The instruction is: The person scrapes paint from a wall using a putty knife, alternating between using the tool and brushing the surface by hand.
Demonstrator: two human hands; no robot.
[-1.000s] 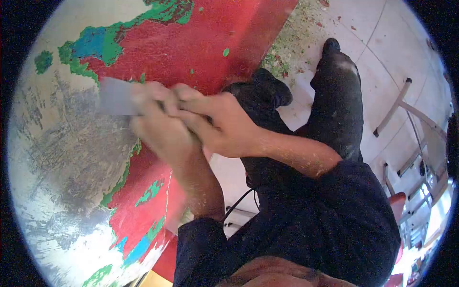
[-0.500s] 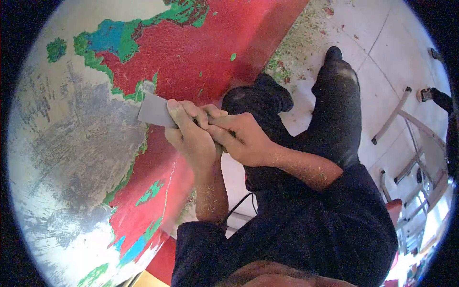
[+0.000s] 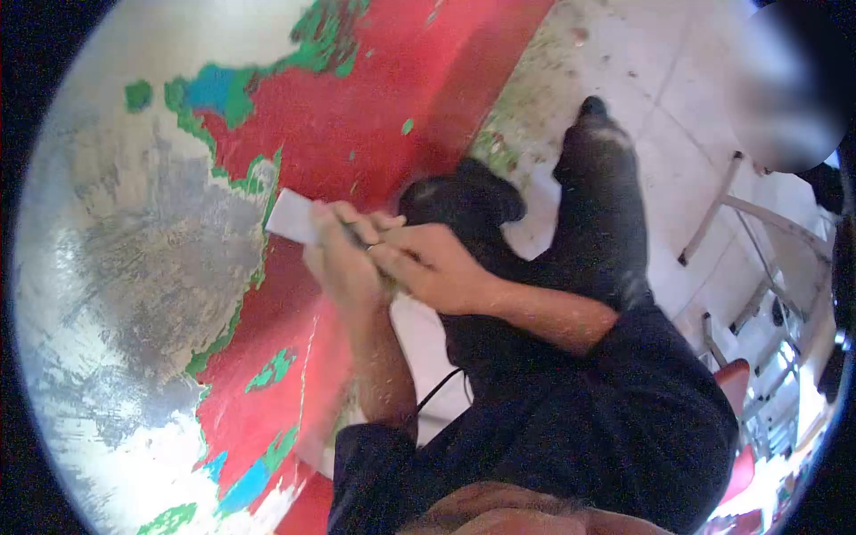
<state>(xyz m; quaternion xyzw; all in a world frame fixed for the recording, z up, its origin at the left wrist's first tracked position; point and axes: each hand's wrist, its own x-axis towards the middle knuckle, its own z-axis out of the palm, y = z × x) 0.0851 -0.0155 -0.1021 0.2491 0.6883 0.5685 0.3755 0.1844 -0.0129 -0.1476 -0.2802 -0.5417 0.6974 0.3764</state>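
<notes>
Both hands are closed around a scraper (image 3: pixel 293 217) with a wide flat metal blade. My left hand (image 3: pixel 344 259) wraps the end nearest the blade, its fingers over the top. Behind it my right hand (image 3: pixel 437 266) grips the handle, mostly hidden under the fingers. The blade lies over the red painted wall (image 3: pixel 392 94), its front edge right at a ragged green paint border (image 3: pixel 261 252). Beyond that border is a bare grey scraped area (image 3: pixel 169 232) with streaks and patches.
Green and blue paint patches (image 3: pixel 212 89) remain on the wall. Paint flakes (image 3: pixel 513 134) litter the tiled floor (image 3: pixel 664 67) along its base. My legs (image 3: pixel 597 196) are beside the wall. At the right stands a metal-framed chair or stand (image 3: pixel 713 209), with a red seat (image 3: pixel 733 383) lower down.
The scraper blade has drawn back slightly from the grey area onto the red paint, both hands still on it. The view has shifted a little, and a blurred round shape now shows at upper right.
</notes>
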